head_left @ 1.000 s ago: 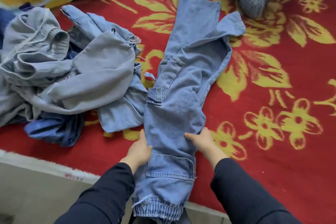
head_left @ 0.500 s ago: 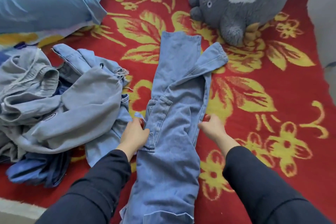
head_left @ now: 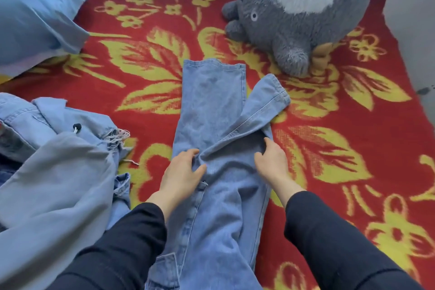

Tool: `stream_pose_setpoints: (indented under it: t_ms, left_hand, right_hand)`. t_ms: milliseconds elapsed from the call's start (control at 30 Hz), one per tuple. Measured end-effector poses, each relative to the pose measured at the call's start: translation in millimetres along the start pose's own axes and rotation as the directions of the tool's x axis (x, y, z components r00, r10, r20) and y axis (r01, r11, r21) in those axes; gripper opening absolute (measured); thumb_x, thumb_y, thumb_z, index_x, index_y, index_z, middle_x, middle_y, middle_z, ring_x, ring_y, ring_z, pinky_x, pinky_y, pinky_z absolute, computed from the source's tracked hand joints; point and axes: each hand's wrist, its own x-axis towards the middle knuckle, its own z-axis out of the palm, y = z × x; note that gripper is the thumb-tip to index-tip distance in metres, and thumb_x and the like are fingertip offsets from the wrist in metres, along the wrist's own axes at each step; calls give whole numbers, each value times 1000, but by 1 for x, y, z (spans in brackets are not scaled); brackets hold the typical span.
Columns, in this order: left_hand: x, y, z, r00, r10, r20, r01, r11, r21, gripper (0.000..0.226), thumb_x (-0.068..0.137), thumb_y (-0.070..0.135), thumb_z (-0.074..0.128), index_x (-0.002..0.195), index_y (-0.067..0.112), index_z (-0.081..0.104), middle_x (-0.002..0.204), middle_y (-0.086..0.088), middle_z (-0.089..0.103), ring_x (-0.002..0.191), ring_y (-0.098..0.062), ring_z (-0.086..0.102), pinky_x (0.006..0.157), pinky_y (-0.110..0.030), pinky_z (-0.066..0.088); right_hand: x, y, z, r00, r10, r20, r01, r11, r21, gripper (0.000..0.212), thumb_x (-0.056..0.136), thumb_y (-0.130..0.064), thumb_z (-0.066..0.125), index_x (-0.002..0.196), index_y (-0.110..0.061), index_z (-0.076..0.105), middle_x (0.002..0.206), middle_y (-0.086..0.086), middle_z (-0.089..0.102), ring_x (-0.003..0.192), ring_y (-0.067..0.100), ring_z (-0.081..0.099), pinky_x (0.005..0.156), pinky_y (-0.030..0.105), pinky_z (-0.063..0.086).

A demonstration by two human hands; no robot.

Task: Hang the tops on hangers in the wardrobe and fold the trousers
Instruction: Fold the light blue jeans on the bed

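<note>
Denim, foreground: pale blue trousers (head_left: 219, 195) lie lengthwise on the bed, running away from me, legs laid one over the other.
Sleeves: my two black sleeves (head_left: 131, 240) reach in from the bottom edge.
Left hand (head_left: 181, 174): its grip is loose, fingers spread and pressing a bunched ridge of denim at the near-left edge; I read nothing as pinched.
Right hand (head_left: 273, 160): likewise released, palm down, fingertips touching the fabric where one leg splays off to the right.
Stray leg: its hem (head_left: 270, 92) angles away from the other leg's hem (head_left: 214, 66), so the two are not squared.
Pile, left: a heap of blue and grey garments (head_left: 54, 172) sits just beside the trousers, one frayed edge near my left wrist.
Bed cover: red blanket (head_left: 353, 125) with yellow flowers.
Far side: grey plush toy (head_left: 294, 19) near the hems; blue pillow (head_left: 35, 7) at far left.
Risk: if I fold now, I judge the splayed leg will set a crooked crease and the ridge under my left hand a lump.
Risk, second: a wide sweep could drag the pile onto the trousers.
</note>
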Motion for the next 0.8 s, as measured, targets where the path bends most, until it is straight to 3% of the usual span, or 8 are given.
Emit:
stream_pose_setpoints:
  t_ms: [100, 200, 333, 367, 467, 633, 733, 800]
  left_hand:
    - [16, 6, 6, 1000, -13, 1, 13, 998, 58, 46, 88, 45, 59, 130, 26, 54, 118, 0, 58, 112, -19, 54, 88, -32, 43]
    - [27, 10, 8, 1000, -7, 6, 7, 996, 90, 36, 87, 46, 61, 119, 30, 61, 100, 1, 56, 98, -20, 56, 76, -29, 38]
    - [34, 15, 5, 999, -1, 40, -3, 995, 105, 15, 87, 41, 61, 92, 30, 69, 84, -1, 58, 88, -20, 55, 66, -30, 36]
    - [36, 16, 3, 999, -3, 48, -1, 996, 86, 18, 89, 40, 60, 85, 26, 70, 76, -3, 59, 82, -21, 56, 61, -31, 34]
    - [44, 16, -11, 988, -21, 154, 54, 975, -214, 28, 90, 36, 62, 80, 13, 73, 74, -16, 68, 64, -21, 58, 57, -30, 36]
    - [53, 24, -36, 983, -95, 159, 181, 677, -714, 20, 87, 27, 68, 80, 10, 77, 81, -11, 75, 74, -20, 69, 72, -38, 57]
    - [61, 9, -45, 968, -242, 64, 208, 637, -742, 19, 87, 26, 69, 76, 13, 77, 77, -6, 75, 69, -14, 70, 65, -29, 56]
    - [61, -10, -43, 935, -352, 39, 271, 640, -719, 21, 87, 28, 69, 77, 12, 77, 75, -5, 74, 63, -15, 66, 64, -31, 52]
  right_hand:
    - [21, 0, -4, 992, 116, -55, -112, 991, 68, 59, 87, -12, 49, 144, -7, 36, 144, 15, 45, 131, 34, 42, 103, 37, 36]
    - [38, -17, -6, 983, 150, -108, -123, 967, 222, 17, 88, -22, 50, 79, -13, 61, 83, 7, 61, 91, 34, 56, 76, 37, 44]
    - [60, -46, -6, 926, 374, 54, -284, 594, 753, 22, 86, -24, 65, 72, -15, 51, 72, -1, 57, 65, 18, 57, 66, 35, 51]
    - [65, -53, -8, 921, 390, 3, -241, 565, 789, 24, 83, -16, 67, 68, -15, 49, 68, -1, 55, 63, 18, 54, 61, 31, 47]
    - [81, -86, -26, 922, 261, -285, -11, 754, 656, 36, 77, -8, 61, 56, -17, 34, 57, -4, 37, 68, 19, 38, 58, 26, 31]
    - [99, -184, -45, 880, -91, -465, 361, 766, 532, 34, 85, -12, 57, 62, -21, 35, 59, -9, 39, 58, 9, 38, 58, 18, 31]
    - [100, -211, -27, 930, -331, -161, 366, 789, 492, 14, 92, -24, 58, 91, -14, 67, 86, -4, 66, 84, 12, 59, 82, 24, 43]
    - [100, -203, -6, 916, -379, 136, 302, 870, 390, 33, 90, -26, 58, 117, -9, 66, 112, 4, 67, 101, 18, 59, 92, 30, 46]
